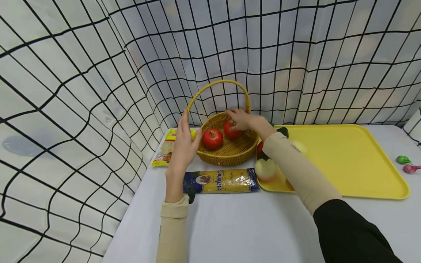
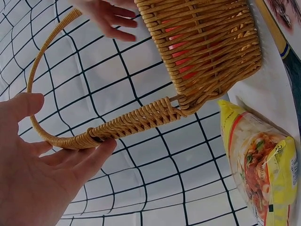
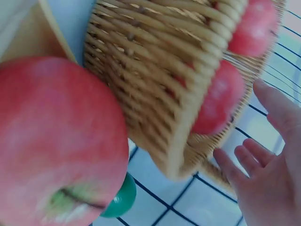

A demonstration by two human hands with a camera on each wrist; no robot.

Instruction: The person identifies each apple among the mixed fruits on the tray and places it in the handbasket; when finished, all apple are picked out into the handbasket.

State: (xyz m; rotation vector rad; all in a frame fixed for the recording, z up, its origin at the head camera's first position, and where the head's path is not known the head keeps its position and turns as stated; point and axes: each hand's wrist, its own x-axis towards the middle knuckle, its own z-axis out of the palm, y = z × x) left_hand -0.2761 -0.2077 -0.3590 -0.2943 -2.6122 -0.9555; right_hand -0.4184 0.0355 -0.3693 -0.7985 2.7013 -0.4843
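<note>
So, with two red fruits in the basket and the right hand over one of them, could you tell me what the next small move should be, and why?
Probably lift the right hand clear of the wicker basket. Its fingers rest on the far red fruit, which seems to sit on the basket floor beside the pomegranate, and the right wrist view shows them spread open. The left hand touches the handle.

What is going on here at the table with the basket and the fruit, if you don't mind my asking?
A person is working at a wicker basket on a white table. The left hand, fingers straight, rests against the basket's handle by the left rim. The right hand reaches into the basket, over one of two red pomegranates lying inside. A pasta packet lies in front of the basket, and a yellow tray to the right holds more fruit.
</note>
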